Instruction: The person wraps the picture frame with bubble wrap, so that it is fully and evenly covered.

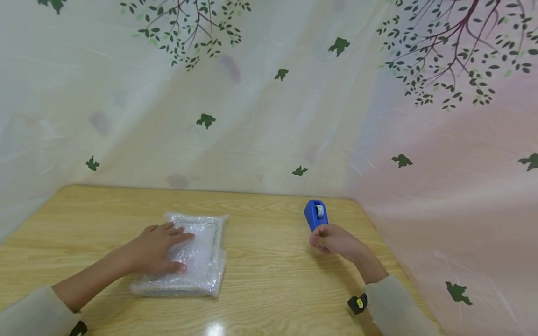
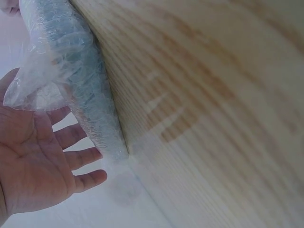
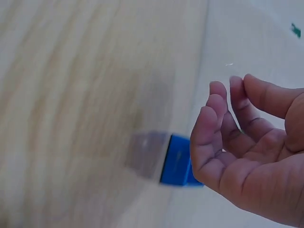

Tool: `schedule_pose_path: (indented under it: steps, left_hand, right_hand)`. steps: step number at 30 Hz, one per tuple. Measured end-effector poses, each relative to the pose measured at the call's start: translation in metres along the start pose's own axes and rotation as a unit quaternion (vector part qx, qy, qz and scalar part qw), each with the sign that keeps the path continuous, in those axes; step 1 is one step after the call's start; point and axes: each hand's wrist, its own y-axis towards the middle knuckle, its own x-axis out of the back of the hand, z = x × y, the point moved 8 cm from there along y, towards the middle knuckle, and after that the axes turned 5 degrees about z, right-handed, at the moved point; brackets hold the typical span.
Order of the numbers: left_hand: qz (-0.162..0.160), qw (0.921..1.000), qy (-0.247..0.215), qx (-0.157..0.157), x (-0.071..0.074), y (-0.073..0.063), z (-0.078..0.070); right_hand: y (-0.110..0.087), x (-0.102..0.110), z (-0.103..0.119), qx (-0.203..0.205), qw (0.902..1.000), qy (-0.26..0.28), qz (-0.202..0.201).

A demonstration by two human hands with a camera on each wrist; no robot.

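A flat rectangular package in clear bubble wrap (image 1: 203, 252) lies on the table's left half; what is inside is hard to make out. My left hand (image 1: 161, 247) rests on top of it, fingers spread. In the left wrist view the palm and straight fingers show beside the wrap's puffed edge. To the right stands a blue tape dispenser (image 1: 312, 215) with a white roll. My right hand (image 1: 336, 241) is just in front of it, thumb and forefinger tips pinched together. A faint glint by those fingertips in the right wrist view looks like a piece of clear tape (image 3: 229, 64).
The wooden table (image 1: 265, 270) ends against a pale hanging sheet (image 1: 252, 154) printed with branches and leaves, at the back and along the right. A dark band with a yellow patch (image 1: 358, 303) sits at the right sleeve.
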Motion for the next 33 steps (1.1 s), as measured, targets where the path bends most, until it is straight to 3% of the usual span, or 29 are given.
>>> schedule_pose_path:
  steps: [8, 20, 25, 33]
  left_hand:
    - [0.002, 1.0000, 0.000, 0.003, 0.000, -0.001, 0.002]
    - [-0.008, 0.9996, 0.026, 0.008, 0.004, -0.005, -0.001]
    - [-0.008, 0.9992, 0.036, 0.017, 0.005, -0.006, -0.002]
    - [0.000, 0.9990, 0.036, 0.025, 0.003, -0.005, -0.001]
  right_hand:
    - [0.029, -0.041, 0.051, 0.027, 0.9987, -0.042, 0.008]
    - [0.072, -0.120, 0.123, 0.083, 0.9937, -0.045, 0.060]
    - [0.084, -0.143, 0.138, 0.094, 0.9933, -0.031, 0.060]
    - [0.100, -0.160, 0.143, 0.093, 0.9949, -0.003, 0.038]
